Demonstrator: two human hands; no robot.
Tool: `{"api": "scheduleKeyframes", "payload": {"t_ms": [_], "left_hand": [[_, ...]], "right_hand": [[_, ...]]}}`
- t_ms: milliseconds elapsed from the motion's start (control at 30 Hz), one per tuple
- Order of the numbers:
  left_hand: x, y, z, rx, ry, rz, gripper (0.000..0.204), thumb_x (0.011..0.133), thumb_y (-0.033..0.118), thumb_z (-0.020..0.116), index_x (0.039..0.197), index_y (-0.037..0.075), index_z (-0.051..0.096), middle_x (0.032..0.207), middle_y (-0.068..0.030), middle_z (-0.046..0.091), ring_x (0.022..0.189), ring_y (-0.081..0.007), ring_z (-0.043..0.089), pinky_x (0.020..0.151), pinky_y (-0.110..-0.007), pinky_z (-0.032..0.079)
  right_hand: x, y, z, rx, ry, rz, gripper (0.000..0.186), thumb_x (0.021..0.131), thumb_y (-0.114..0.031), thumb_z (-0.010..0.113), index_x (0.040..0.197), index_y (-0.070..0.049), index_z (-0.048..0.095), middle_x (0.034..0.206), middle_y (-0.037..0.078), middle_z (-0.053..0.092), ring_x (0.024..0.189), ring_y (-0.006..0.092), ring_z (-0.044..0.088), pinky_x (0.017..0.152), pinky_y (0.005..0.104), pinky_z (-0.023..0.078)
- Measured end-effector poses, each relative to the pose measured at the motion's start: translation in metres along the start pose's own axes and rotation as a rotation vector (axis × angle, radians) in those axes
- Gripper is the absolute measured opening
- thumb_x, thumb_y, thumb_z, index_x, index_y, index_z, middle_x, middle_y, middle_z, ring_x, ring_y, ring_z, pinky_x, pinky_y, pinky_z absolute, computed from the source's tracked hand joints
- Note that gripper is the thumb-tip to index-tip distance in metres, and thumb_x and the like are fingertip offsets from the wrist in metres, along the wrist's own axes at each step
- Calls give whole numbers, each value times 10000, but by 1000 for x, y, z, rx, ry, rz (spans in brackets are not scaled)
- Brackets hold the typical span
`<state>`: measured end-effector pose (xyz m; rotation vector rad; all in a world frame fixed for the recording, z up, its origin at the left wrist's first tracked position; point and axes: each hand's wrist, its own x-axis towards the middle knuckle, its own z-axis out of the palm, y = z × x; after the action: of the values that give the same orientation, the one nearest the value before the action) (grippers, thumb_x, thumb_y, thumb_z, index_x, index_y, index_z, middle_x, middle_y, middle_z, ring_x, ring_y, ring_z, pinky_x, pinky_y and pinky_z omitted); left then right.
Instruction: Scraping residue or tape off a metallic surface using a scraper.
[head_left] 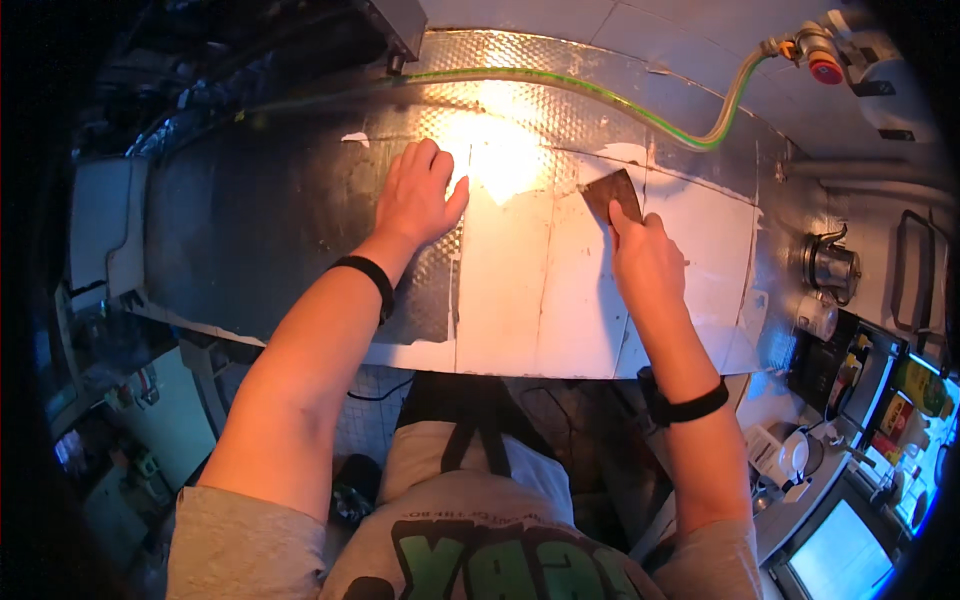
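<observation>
A worktop is covered on the left by dark, embossed metallic sheet (250, 240) and on the right by white panels (500, 300) with seams and ragged torn edges. My left hand (418, 195) rests on the metallic covering beside a bright glare, fingers slightly bent and thumb apart, holding nothing visible. My right hand (645, 255) grips a flat, dark metal scraper (610, 188), its blade over the white panels near their upper edge. Whether the blade touches the surface is hard to tell.
A clear hose with a green stripe (570, 85) runs along the back to a red-knobbed valve (825, 65). At right stand a metal kettle (835, 268) and cluttered shelves with a lit screen (835, 540). A white folded board (105, 225) is at left; dark equipment overhangs the upper left.
</observation>
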<state>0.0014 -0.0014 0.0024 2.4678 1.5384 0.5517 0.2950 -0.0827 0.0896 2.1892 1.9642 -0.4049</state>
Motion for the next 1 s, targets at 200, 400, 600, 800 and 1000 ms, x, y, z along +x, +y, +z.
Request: {"api": "scheduleKeyframes", "payload": {"t_ms": [200,400,600,800,1000], "left_hand": [[-4,1,-2,5,-15,1,244,920,277,683,902,56,580,1024,-152,540,1022,-367,548,904,-477,465],[-2,0,-1,-4,1,3,254,922,284,682,900,55,575,1020,-146,540,1017,-364,552,902,-476,466],[-2,3,-3,-5,-11,0,252,922,283,682,911,53,580,1025,-144,544,1028,-363,556,910,-479,468],[-3,-1,-1,-5,24,20,248,917,279,684,900,55,578,1017,-149,541,1018,-364,555,903,-479,468],[-2,1,-3,3,-9,3,250,919,278,684,895,55,575,1017,-154,539,1014,-367,554,901,-481,468]], "right_hand": [[-8,-4,-4,-7,-24,-2,373,1086,-198,471,1385,-98,670,1039,257,663,828,410,737,748,493,607],[2,-11,-5,-5,-5,17,369,1098,-194,454,1362,-88,690,1052,254,663,834,411,739,758,496,608],[-2,-9,-2,5,-5,32,385,1129,-249,420,1249,-43,723,1038,272,662,845,417,739,771,499,607],[-3,-11,-5,39,3,30,468,1145,-293,382,1118,-6,751,1024,289,662,859,432,736,777,506,605],[2,-9,-6,37,-31,53,517,1148,-319,379,1035,28,745,1040,296,674,869,447,735,799,519,602]]}}
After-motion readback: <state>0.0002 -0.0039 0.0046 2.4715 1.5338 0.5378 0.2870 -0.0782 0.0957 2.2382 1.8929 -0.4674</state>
